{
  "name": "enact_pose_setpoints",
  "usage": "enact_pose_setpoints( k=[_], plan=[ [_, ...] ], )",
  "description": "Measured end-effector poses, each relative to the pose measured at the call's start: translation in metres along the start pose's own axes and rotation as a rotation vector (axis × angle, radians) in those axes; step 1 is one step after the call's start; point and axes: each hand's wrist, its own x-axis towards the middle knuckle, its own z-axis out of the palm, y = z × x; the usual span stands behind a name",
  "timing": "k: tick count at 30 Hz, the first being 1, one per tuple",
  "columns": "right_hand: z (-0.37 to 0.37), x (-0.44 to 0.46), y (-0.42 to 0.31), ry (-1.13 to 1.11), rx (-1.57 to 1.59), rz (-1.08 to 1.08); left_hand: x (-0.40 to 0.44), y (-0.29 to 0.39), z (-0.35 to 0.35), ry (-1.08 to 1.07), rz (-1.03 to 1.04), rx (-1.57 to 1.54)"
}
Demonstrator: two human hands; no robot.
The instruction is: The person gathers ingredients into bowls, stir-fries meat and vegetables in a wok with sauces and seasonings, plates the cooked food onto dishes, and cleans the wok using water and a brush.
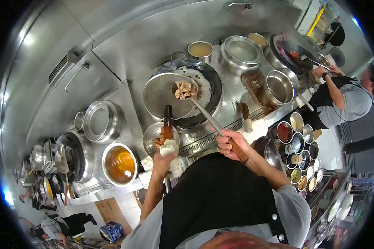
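Note:
My right hand (234, 145) is closed round the wooden handle of a long ladle (207, 116). Pieces of cooked food (184, 89) fill the ladle's bowl, which is over a wide round metal strainer or lid (156, 93). Beneath that is a large wok (216, 89) with pale, foamy liquid (204, 85). My left hand (165, 159) grips a white cloth (168, 147) wrapped about a dark handle (168, 122); what the handle joins is partly hidden. A perforated skimmer (147, 139) with brown pieces lies beside it.
A pot of orange oil (119, 164) stands at left, a brush (246, 118) and an empty pot (279, 87) at right. Seasoning containers (298, 143) are beside my right arm. A co-worker (340, 97) cooks at another wok (282, 52).

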Motion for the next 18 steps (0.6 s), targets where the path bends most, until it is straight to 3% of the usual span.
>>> enact_pose_setpoints(
  k=[4, 6, 8, 10, 12, 14, 18],
  plan=[
    [-0.003, -0.016, 0.0, -0.002, -0.077, -0.134, 0.003, -0.01, 0.009, -0.119, -0.033, 0.054],
    [-0.006, -0.033, 0.0, 0.002, -0.06, -0.239, 0.023, -0.014, 0.028, -0.176, 0.186, 0.029],
    [-0.007, -0.058, 0.005, 0.082, -0.08, -0.368, 0.038, 0.001, 0.059, -0.298, 0.131, 0.03],
    [-0.006, -0.088, 0.013, 0.123, -0.056, -0.482, 0.059, 0.011, 0.096, -0.363, 0.007, 0.108],
    [-0.01, -0.122, 0.026, 0.183, -0.103, -0.623, 0.087, 0.003, 0.143, -0.482, 0.136, 0.048],
    [-0.019, -0.155, 0.049, 0.25, -0.108, -0.718, 0.096, 0.002, 0.2, -0.582, 0.09, -0.048],
    [-0.023, -0.222, 0.107, 0.547, -0.031, -0.968, 0.094, -0.021, 0.312, -0.735, 0.001, -0.165]
  ],
)
